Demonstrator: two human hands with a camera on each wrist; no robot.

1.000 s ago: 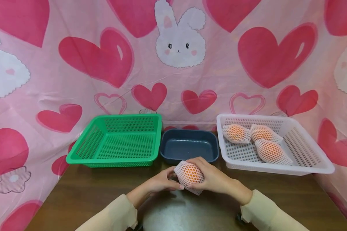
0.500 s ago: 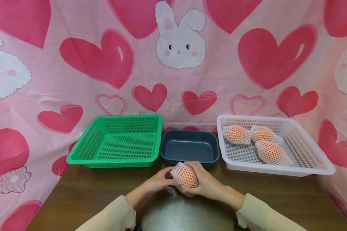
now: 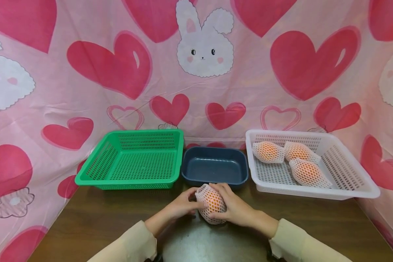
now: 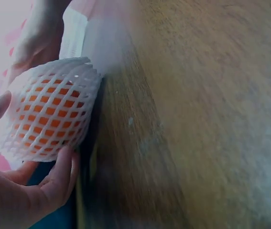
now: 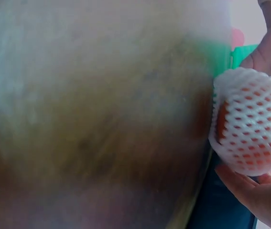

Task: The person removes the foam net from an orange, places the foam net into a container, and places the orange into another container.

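An orange fruit in a white foam net sleeve (image 3: 213, 204) is held between both hands, low in front of the blue-grey basin. My right hand (image 3: 237, 208) grips its right side, with the thumb on the near face and the fingers over the top. My left hand (image 3: 181, 206) holds the left side of the net between thumb and fingers. In the left wrist view the foam net (image 4: 51, 112) covers the fruit, and orange shows through its holes. The right wrist view shows the wrapped fruit (image 5: 252, 121) at its right edge, partly cut off.
A green basket (image 3: 127, 183) stands at the left and a blue-grey basin (image 3: 215, 169) in the middle. The white basket (image 3: 314, 193) at the right holds three net-wrapped fruits (image 3: 306, 171). A heart-patterned cloth (image 3: 196, 87) hangs behind the brown table (image 3: 101, 222).
Compared with a second ago, the wrapped fruit and the right hand have shifted slightly left, and the fruit stands more upright. Both hands stay on it. The baskets have not moved.
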